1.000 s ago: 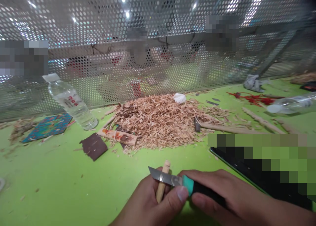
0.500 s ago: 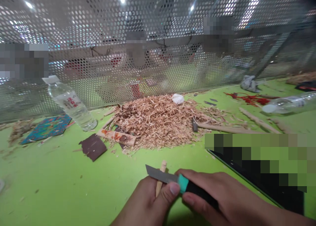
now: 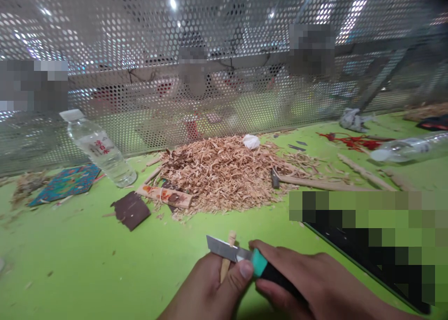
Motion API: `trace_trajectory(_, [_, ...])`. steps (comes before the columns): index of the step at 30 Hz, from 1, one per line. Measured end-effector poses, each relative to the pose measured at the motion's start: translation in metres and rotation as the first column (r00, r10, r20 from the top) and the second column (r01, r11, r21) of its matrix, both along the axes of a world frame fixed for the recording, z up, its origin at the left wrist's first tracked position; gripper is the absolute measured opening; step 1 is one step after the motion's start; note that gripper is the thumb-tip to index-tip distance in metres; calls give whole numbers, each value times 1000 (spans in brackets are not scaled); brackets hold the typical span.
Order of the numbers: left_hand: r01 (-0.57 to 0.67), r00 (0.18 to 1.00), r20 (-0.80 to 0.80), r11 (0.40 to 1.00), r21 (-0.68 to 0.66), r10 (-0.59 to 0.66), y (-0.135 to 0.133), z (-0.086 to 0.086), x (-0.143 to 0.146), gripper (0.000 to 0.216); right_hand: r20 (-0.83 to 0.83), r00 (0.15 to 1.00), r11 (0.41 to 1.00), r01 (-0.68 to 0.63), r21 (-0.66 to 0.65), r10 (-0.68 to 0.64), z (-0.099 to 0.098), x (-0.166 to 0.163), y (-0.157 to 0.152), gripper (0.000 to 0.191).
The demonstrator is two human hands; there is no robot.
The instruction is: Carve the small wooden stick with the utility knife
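Wooden stick [image 3: 226, 264] in left hand [image 3: 206, 289] | flat steel knife [image 3: 245, 259] in right hand [image 3: 311, 285]

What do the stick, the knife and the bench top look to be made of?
Stick, in the left hand: pale bare wood, unfinished, matching the shavings pile. Knife, in the right hand: grey metal blade with dull sheen; teal-and-black handle, probably plastic or rubber. Bench top: smooth matt green sheet, material unclear.
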State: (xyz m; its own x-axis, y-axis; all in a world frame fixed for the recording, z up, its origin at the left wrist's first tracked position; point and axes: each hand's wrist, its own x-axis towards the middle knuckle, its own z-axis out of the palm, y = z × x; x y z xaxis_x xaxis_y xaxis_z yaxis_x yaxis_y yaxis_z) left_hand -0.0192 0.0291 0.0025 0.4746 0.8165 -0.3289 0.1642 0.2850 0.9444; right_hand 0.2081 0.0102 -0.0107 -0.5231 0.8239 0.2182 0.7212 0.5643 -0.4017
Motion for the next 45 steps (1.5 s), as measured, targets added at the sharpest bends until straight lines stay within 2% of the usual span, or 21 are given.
trace_trajectory(2, [-14,1000,7,1000,-19,14,0,1,1,59,43,999,997,-1,79,-3,-1,0,-2,45])
trace_trajectory(7, [10,1000,-19,999,-32,-11,-1,2,1,63,109,994,983,-7,183,-13,0,-5,0,46])
trace_trajectory(13, [34,997,-66,999,-37,-37,-1,1,-2,64,139,990,968,-16,249,-20,-1,0,-3,47])
trace_trajectory(18, [26,999,-43,998,-61,-29,0,3,0,65,131,991,972,-28,232,-3,0,2,-1,48])
trace_trajectory(20, [22,1000,13,998,-51,-21,0,4,1,61,81,997,984,-8,179,-6,5,1,2,48])
trace_trajectory(22, [19,996,91,999,-30,-16,0,5,2,56,-38,999,999,18,32,-17,13,-1,5,44])
trace_trajectory(26, [37,996,84,999,-16,-35,1,6,1,53,-326,933,960,64,-271,-154,31,-4,9,43])
trace_trajectory(28, [43,996,74,999,-14,-42,2,7,1,54,-357,914,934,60,-353,-194,34,-4,11,44])
trace_trajectory(30, [57,992,112,998,-7,-56,4,8,1,54,-328,929,913,26,-407,-172,35,-4,13,40])
trace_trajectory(35, [128,975,181,991,31,-132,8,8,0,57,-278,952,892,-14,-451,-126,32,-3,18,29])
trace_trajectory(41, [155,981,110,987,32,-158,4,2,-2,65,-239,970,920,-58,-387,-40,30,-1,21,25])
trace_trajectory(45, [143,984,99,989,31,-145,3,1,-3,65,-320,946,912,-88,-400,-50,34,1,20,24])
